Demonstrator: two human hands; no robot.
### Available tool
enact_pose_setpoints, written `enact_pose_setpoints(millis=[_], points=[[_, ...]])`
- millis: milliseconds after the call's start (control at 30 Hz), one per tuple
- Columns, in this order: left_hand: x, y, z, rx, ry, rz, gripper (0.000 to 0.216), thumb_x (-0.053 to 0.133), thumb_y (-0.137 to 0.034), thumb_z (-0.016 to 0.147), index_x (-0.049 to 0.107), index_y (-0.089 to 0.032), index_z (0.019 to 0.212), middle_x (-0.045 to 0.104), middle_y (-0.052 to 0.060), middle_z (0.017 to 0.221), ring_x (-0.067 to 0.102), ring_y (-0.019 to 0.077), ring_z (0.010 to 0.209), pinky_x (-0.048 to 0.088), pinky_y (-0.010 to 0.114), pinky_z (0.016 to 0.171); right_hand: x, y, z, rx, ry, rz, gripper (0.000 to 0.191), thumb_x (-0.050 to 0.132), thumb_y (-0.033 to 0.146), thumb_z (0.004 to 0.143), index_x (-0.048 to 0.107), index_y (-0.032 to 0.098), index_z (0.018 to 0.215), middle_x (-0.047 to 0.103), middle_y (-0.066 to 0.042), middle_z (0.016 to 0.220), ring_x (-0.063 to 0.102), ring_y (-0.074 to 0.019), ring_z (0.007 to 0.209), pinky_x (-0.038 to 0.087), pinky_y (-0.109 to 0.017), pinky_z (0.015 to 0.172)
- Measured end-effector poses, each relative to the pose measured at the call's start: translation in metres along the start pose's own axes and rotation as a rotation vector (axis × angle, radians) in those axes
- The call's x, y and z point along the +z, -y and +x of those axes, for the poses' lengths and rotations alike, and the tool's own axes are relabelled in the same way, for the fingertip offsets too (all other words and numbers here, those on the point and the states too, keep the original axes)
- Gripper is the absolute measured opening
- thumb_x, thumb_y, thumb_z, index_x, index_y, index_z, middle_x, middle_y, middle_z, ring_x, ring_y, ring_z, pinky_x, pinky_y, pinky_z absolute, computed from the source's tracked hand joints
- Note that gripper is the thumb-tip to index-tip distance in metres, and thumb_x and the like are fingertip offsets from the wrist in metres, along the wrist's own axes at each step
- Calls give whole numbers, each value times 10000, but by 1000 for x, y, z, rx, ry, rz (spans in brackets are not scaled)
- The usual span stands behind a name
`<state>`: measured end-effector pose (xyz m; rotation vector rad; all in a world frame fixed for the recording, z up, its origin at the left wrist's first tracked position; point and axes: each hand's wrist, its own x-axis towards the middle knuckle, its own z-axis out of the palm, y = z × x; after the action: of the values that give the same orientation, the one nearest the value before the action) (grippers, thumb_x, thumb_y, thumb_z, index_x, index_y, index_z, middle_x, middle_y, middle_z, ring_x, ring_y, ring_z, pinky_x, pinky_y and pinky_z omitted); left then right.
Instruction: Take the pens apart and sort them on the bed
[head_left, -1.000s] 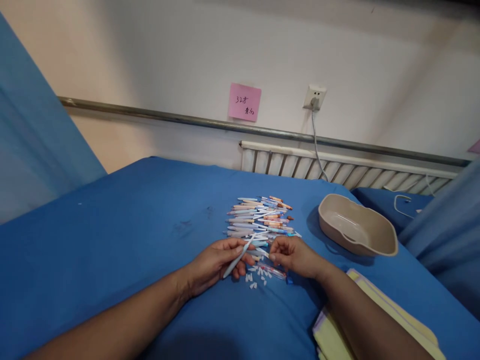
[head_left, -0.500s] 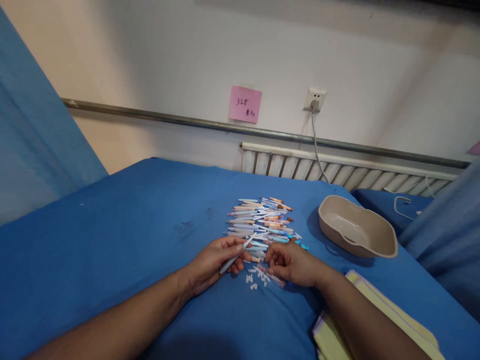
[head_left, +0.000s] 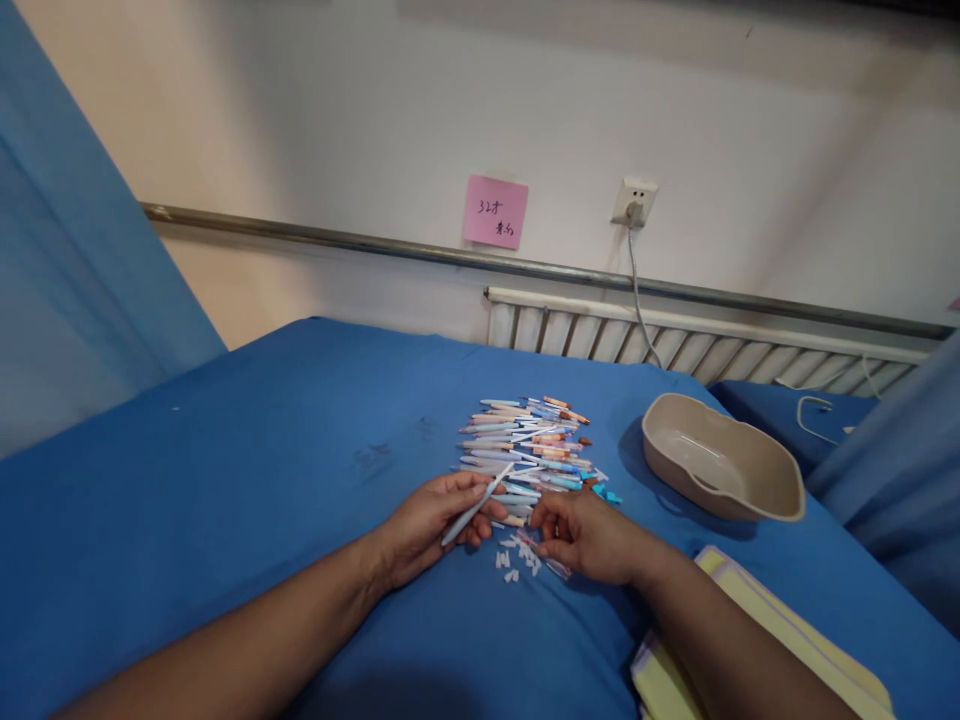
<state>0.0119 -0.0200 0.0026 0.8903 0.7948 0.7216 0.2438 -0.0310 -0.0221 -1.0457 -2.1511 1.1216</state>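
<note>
My left hand (head_left: 431, 525) rests on the blue sheet (head_left: 247, 470) and pinches a pale pen barrel (head_left: 474, 507) that points up and right toward a pile of pens (head_left: 529, 445). My right hand (head_left: 589, 535) lies just right of it, fingers curled down over several small white caps (head_left: 514, 560) and a clear pen (head_left: 551, 563) on the sheet. What its fingertips grip is hidden. The pile holds several blue, white and orange pens, just beyond both hands.
A beige kidney-shaped basin (head_left: 720, 460) stands to the right of the pile. A folded yellow cloth (head_left: 757, 640) lies by my right forearm. Behind are a radiator (head_left: 675, 340), a wall rail, a pink note (head_left: 495, 212) and a plugged socket (head_left: 634, 203).
My right hand has dropped lower and a little left, onto the small caps. My left hand keeps the pen barrel almost still.
</note>
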Motion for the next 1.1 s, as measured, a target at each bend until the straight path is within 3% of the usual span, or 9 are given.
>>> enact_pose_setpoints(millis=[133, 433, 733, 1100], points=[[-2, -4, 1, 27, -51, -5, 194, 633, -274, 799, 601, -124, 919, 678, 48, 750, 580, 86, 508, 431, 174, 462, -2, -3, 3, 32, -49, -18, 53, 572, 237, 780, 585, 197, 812, 526, 49, 581, 449, -83, 492, 309, -175, 451], [-9, -11, 5, 78, -206, -94, 55, 588, -178, 816, 582, -131, 843, 655, 33, 721, 572, 81, 527, 455, 162, 472, -13, -13, 9, 67, -343, -153, 151, 529, 310, 799, 576, 192, 718, 539, 33, 582, 457, -101, 521, 323, -200, 494], [-9, -10, 5, 77, -215, -82, 76, 609, -183, 802, 570, -143, 855, 654, 31, 724, 570, 83, 534, 456, 160, 475, -23, -34, 17, 150, -679, 72, 275, 540, 454, 765, 554, 188, 695, 477, 47, 527, 409, -99, 477, 322, -208, 465], [-11, -10, 5, 106, -252, -124, 92, 602, -167, 802, 578, -141, 887, 630, 27, 728, 560, 82, 550, 474, 166, 499, -23, -28, 15, 125, -665, 19, 254, 526, 423, 786, 555, 188, 694, 480, 45, 516, 423, -95, 478, 343, -195, 457]])
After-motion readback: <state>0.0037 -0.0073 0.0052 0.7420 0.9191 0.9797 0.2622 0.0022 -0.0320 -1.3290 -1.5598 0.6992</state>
